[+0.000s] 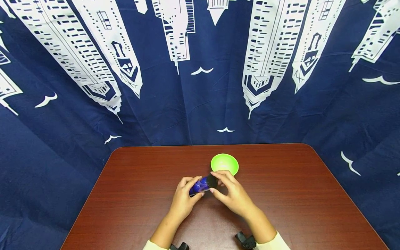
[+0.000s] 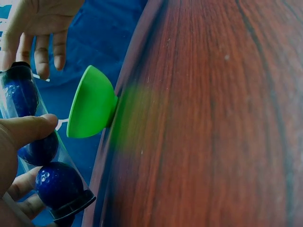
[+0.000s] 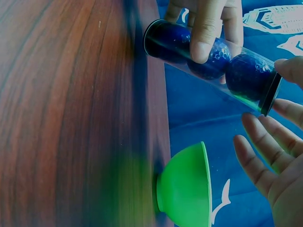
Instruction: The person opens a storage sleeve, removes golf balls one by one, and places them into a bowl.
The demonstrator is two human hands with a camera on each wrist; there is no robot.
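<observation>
A clear tube (image 1: 199, 186) with three dark blue, dimpled golf balls (image 2: 57, 184) in a row is held tilted above the table. My left hand (image 1: 182, 200) grips it around the middle, thumb on the near side and fingers on the far side. At the tube's right end is a black cap (image 1: 212, 181), with a second black cap (image 3: 154, 38) on the other end. My right hand (image 1: 235, 195) pinches the right-end cap (image 3: 271, 92) between thumb and index finger, its other fingers spread apart. Just beyond the hands, a green bowl (image 1: 216, 160) sits upright on the table.
The reddish-brown wooden table (image 1: 150, 166) has rounded far corners. Behind it hangs a dark blue cloth (image 1: 200, 104) printed with white buildings and birds. Black wrist devices (image 1: 246, 240) sit at both wrists, close to the pale sleeves (image 1: 274, 244).
</observation>
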